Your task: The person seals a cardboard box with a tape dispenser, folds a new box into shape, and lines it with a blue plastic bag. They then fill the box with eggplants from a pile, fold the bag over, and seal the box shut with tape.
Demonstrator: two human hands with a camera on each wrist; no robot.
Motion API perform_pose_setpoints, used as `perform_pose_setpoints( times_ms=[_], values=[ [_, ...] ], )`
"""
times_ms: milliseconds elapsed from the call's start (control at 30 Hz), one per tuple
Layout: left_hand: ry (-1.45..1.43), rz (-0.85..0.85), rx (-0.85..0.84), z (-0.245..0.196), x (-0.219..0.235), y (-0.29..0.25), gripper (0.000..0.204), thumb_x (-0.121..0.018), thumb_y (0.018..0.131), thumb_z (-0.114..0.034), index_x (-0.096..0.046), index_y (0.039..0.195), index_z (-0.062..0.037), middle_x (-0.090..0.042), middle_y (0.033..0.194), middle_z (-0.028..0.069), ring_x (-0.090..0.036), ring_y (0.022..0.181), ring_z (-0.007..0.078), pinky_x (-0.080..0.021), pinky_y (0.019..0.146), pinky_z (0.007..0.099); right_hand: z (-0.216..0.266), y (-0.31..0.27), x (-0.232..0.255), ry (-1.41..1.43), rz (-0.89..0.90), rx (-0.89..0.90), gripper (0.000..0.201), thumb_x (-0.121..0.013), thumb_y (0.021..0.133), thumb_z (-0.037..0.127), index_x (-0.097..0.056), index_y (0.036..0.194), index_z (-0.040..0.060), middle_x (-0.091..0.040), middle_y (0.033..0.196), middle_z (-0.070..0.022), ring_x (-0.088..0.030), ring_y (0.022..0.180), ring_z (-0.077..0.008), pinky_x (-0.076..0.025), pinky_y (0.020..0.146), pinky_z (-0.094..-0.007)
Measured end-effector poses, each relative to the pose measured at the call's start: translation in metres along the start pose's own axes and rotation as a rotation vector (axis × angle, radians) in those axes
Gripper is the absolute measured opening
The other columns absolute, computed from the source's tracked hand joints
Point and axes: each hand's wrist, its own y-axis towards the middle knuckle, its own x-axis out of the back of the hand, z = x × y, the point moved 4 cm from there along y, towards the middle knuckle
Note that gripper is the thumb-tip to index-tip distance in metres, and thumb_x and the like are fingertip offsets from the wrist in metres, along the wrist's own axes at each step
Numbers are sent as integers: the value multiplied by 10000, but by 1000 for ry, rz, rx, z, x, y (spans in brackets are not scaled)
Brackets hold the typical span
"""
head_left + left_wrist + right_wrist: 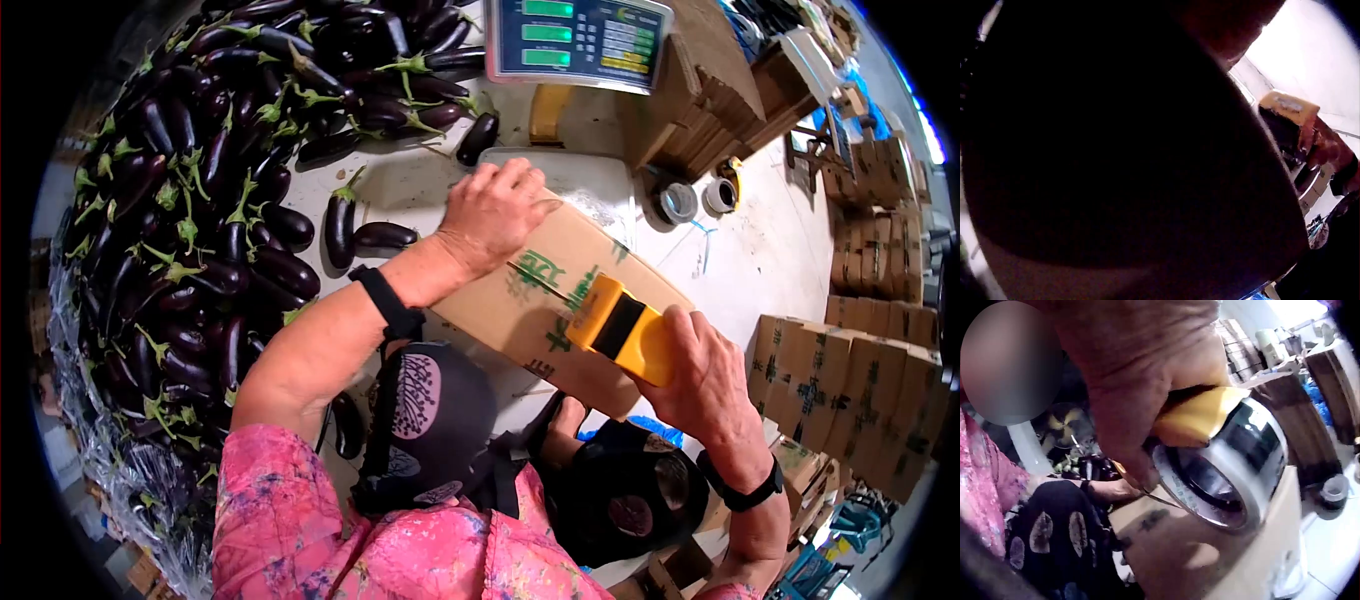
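Note:
A closed cardboard box (pixel 480 305) with green print lies at a slant before the person. At its upper left end the left hand (pixel 497 215) holds it, fingers bent over the edge. The right hand (pixel 705 375) grips a yellow tape dispenser (pixel 640 335), whose front end is at the box's top near the middle. In the right wrist view, the right hand (pixel 1129 375) is round the dispenser's yellow body (pixel 1200 419), beside a wide tape roll (pixel 1250 469). A dark shape fills most of the left wrist view, hiding the left hand's fingers; the dispenser (pixel 1288 106) shows beyond.
Many eggplants (pixel 190 220) are heaped on the left. A scale display (pixel 575 40) stands behind the box, above a metal weighing plate (pixel 600 190). Tape rolls (pixel 677 203) lie to the right, near flattened cardboard (pixel 715 70). Stacked boxes (pixel 840 390) stand at far right.

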Motion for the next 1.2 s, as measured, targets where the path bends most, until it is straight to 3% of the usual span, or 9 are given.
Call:
perform_pose_setpoints(
  times_ms=[200,233,400,567,767,867,1000,1067,1200],
  values=[
    [10,108,-44,2,0,-1,324,-602,937,-276,-628,1158,-39,-611,1197,127,-640,999,334,-541,841,431,-45,-57,-17,40,-122,-17,471,-801,723,209,-531,1064,31,-557,806,-137,-621,729,-329,-522,645,-415],
    [-54,121,42,0,5,0,314,-584,945,-253,-616,1166,-33,-607,1199,142,-637,1015,344,-533,854,434,-56,-67,-26,13,-109,-23,565,-850,711,237,-509,1105,19,-581,841,-155,-625,733,-339,-527,646,-402],
    [-27,106,2,1,2,2,308,-594,947,-245,-612,1165,-28,-613,1208,131,-636,1022,359,-528,860,436,-104,-107,-55,36,-107,-58,564,-841,725,249,-505,1114,17,-580,858,-170,-625,746,-354,-530,664,-406],
    [-43,67,-13,-1,1,4,308,-614,943,-237,-611,1160,-18,-623,1184,141,-632,1033,372,-523,860,434,-133,-109,-84,118,-101,-61,571,-824,719,224,-496,1133,5,-581,883,-187,-619,775,-380,-524,686,-423],
    [-51,107,18,2,0,7,339,-624,944,-279,-635,1166,-23,-613,1225,125,-629,1048,364,-527,874,445,-134,-100,-125,358,-170,-127,546,-817,680,148,-488,1088,-6,-571,897,-211,-605,822,-425,-513,724,-451],
    [50,75,-74,1,-1,11,335,-610,940,-227,-619,1212,-32,-615,1256,146,-589,1161,354,-473,955,433,-130,-96,-155,473,-253,-145,545,-822,693,165,-486,1088,-2,-584,880,-223,-618,821,-434,-521,710,-451],
    [250,105,-215,8,1,11,402,-626,924,-283,-616,1256,-56,-582,1345,128,-506,1301,310,-355,1076,432,-112,-87,-198,627,-380,-125,452,-749,735,139,-474,1069,7,-575,838,-234,-613,797,-460,-516,673,-464],
    [260,124,-270,2,-2,9,443,-633,915,-317,-607,1275,-59,-569,1371,123,-474,1341,295,-303,1111,432,-110,-84,-203,617,-405,-85,526,-781,757,168,-444,1119,-11,-627,822,-201,-647,750,-436,-535,643,-410],
    [209,224,-338,-37,-14,7,558,-644,894,-354,-539,1350,-50,-537,1384,136,-431,1368,321,-285,1130,470,-115,-83,-209,631,-404,-68,493,-758,768,137,-445,1118,-14,-626,831,-187,-649,731,-410,-531,635,-408]
  ],
)
